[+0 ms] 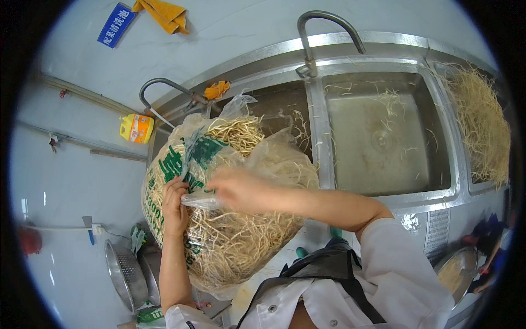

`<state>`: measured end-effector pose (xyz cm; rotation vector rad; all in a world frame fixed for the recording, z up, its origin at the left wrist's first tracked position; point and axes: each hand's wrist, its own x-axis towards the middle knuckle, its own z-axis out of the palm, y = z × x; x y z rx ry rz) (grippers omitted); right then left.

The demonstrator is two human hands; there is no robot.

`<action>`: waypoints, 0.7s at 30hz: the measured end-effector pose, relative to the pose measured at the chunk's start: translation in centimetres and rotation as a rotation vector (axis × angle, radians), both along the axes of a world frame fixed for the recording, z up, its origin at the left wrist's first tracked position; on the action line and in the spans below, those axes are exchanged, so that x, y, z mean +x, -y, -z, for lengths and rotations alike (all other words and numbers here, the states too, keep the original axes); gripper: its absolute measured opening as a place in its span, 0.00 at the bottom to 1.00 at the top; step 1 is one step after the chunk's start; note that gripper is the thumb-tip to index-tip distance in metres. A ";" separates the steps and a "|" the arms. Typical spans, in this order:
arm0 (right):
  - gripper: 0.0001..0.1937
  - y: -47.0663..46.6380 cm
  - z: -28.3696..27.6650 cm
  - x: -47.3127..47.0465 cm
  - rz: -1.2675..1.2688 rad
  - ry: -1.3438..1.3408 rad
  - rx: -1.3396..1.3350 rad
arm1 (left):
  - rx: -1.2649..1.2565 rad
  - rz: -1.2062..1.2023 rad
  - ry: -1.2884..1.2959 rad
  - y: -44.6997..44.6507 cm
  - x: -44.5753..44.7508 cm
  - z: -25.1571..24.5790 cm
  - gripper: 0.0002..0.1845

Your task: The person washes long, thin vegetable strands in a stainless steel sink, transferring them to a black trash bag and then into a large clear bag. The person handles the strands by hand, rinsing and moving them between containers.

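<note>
A large clear plastic bag [246,242] with green printing leans over the front edge of the left sink, bulging with long pale strands that look like sprouts or roots. Its torn or untied top gapes, and a bundle of yellowish strands [238,133] shows there. My left hand [174,205] grips gathered plastic on the bag's left side. Blurred by motion, my right hand [236,187] is over the middle of the bag, beside a twisted fold of plastic [201,200]. Whether its fingers hold that fold cannot be made out.
The middle steel sink [380,135] holds shallow water and stray strands. Tangled pale strands [481,123] heap up in the right sink. Two curved faucets [306,37] rise behind. A yellow jug [137,128] stands left; steel colanders [127,273] sit lower left. Another person's arm [491,255] appears at far right by a metal bowl [454,273].
</note>
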<state>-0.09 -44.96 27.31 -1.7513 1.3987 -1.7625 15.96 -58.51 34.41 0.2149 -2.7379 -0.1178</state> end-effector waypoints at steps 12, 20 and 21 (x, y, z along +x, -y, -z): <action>0.10 10.5 6.9 -10.1 0.152 -0.025 0.415 | -0.037 0.007 -0.028 -0.1 0.9 0.3 0.03; 0.06 8.9 6.0 -13.6 0.183 -0.048 0.308 | -0.025 -0.009 -0.029 -0.2 1.8 0.4 0.03; 0.07 8.4 6.0 -14.2 0.185 0.030 0.355 | -0.027 -0.003 -0.038 -0.2 1.8 0.4 0.03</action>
